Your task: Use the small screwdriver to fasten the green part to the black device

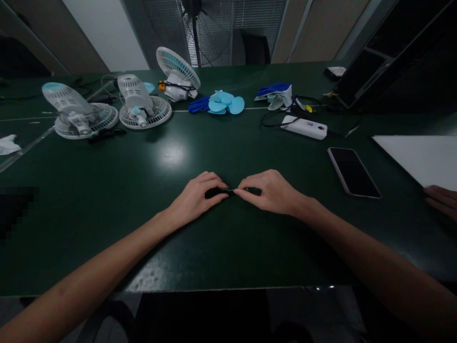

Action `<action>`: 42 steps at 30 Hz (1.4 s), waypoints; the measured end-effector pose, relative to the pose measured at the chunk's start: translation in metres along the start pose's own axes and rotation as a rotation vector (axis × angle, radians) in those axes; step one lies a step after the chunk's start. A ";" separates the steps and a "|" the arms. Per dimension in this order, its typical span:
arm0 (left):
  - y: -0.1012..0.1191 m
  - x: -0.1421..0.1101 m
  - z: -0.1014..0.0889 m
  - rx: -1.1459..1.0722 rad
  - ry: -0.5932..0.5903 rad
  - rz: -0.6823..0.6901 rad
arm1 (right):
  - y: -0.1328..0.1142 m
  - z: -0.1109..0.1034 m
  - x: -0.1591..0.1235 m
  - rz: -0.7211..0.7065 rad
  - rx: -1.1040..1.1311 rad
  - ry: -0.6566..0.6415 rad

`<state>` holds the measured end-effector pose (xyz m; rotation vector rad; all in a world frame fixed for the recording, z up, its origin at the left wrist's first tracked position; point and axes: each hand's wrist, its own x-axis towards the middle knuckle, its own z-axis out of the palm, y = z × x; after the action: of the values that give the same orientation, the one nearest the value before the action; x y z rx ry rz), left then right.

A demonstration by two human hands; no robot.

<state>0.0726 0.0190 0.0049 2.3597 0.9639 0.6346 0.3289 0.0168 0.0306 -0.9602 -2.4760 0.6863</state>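
Both hands rest low over the green table, fingertips almost meeting. Between them shows a small, thin dark piece with a shiny part (230, 190); its kind is too small to make out. My left hand (197, 194) pinches it from the left, thumb and fingers closed. From the right, my right hand (270, 191) does the same, with thumb and forefinger pressed together at its other end. The fingers hide most of the piece.
Disassembled white fans (146, 112) stand at the back left, near a light-blue fan blade (225, 103) and blue-white gloves (276, 94). Towards the right lie a white power bank (304, 127), a phone (354, 172) and a white board (424, 155) beside another person's hand (442, 199).
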 end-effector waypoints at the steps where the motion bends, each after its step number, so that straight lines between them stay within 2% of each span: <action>1: 0.000 0.000 0.000 0.000 -0.004 0.002 | -0.004 0.000 0.001 -0.005 0.085 0.068; 3: 0.000 0.000 -0.001 -0.001 -0.013 0.003 | -0.010 0.000 0.002 0.004 0.175 0.165; 5: 0.001 0.000 -0.002 0.000 -0.019 0.001 | -0.007 0.000 0.002 0.020 0.170 0.220; 12: 0.000 -0.002 -0.002 0.042 -0.004 -0.003 | 0.028 0.004 -0.002 0.067 0.022 0.104; 16: 0.000 -0.005 -0.003 0.063 -0.015 0.027 | 0.025 0.004 -0.002 0.040 -0.045 0.085; 19: 0.000 -0.015 -0.011 0.067 -0.065 0.048 | 0.023 0.004 -0.003 0.026 -0.055 0.082; 22: -0.009 -0.034 -0.027 0.074 -0.105 0.021 | 0.025 0.005 -0.003 0.018 -0.041 0.080; 25: -0.033 -0.055 -0.053 0.128 -0.080 -0.060 | 0.027 0.005 -0.003 0.012 -0.028 0.061; 30: -0.091 -0.095 -0.114 0.290 0.104 -0.342 | 0.026 0.004 -0.003 0.014 -0.032 0.045; 33: -0.115 -0.116 -0.143 0.418 0.202 -0.513 | 0.025 0.004 -0.002 0.014 -0.042 0.048; 36: -0.124 -0.129 -0.154 0.469 0.233 -0.577 | 0.026 0.005 -0.003 0.018 -0.054 0.054; 42: -0.123 -0.131 -0.151 0.477 0.273 -0.605 | 0.027 0.004 -0.004 0.013 -0.046 0.048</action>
<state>-0.1609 0.0406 0.0161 2.1900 2.0337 0.5243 0.3435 0.0300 0.0112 -0.9985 -2.4556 0.6055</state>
